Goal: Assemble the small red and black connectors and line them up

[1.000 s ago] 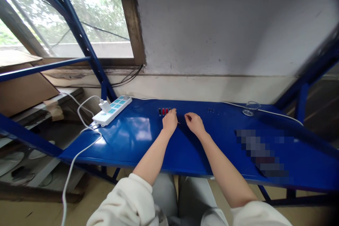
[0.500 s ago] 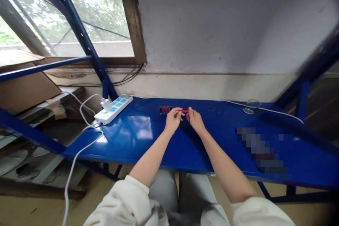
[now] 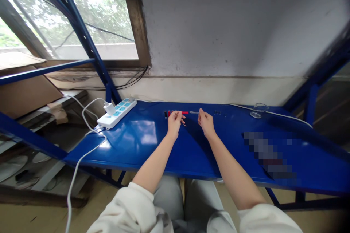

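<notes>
Over the blue metal shelf (image 3: 142, 142), my left hand (image 3: 175, 121) pinches a small red sleeve (image 3: 184, 113) by its end. My right hand (image 3: 205, 121) pinches a thin grey metal pin (image 3: 194, 112) that points toward the red sleeve; the two parts sit a short gap apart. Behind my left hand a short row of small red and black pieces (image 3: 167, 114) stands on the shelf. A few tiny dark pieces (image 3: 218, 113) lie just right of my right hand.
A white power strip (image 3: 117, 113) with blue sockets and a plugged white cable (image 3: 82, 153) lies at the shelf's left rear. A small clear glass dish (image 3: 258, 109) stands at the right rear by a white wire. Blue rack beams cross on both sides; a wall stands behind.
My hands met and held one red piece together half a second ago. Now they have drawn apart, the left keeping the red sleeve and the right holding the grey pin.
</notes>
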`<state>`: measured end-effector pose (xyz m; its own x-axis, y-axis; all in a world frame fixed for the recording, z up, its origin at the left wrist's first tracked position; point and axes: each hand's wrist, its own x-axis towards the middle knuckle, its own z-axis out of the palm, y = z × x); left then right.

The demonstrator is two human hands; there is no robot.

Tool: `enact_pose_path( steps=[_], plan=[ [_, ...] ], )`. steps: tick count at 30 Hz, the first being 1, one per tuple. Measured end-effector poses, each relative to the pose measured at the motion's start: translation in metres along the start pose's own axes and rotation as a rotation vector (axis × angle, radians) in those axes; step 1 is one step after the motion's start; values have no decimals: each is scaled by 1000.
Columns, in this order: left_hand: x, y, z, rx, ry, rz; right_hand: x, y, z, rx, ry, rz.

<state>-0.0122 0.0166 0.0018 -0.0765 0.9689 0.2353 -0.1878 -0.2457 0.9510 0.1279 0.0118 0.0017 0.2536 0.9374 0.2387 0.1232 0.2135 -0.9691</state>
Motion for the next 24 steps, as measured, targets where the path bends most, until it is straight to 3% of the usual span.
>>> enact_pose_path(
  steps=[3,13,24],
  plan=[
    [-1,3,1,9,12,-31,1,-4,-1,87,80,7],
    [-3,2,3,18,-96,-50,-5,-5,4,16,-266,14],
    [-5,5,1,149,-115,-8,-5,-5,6,-19,-389,-35]
  ],
)
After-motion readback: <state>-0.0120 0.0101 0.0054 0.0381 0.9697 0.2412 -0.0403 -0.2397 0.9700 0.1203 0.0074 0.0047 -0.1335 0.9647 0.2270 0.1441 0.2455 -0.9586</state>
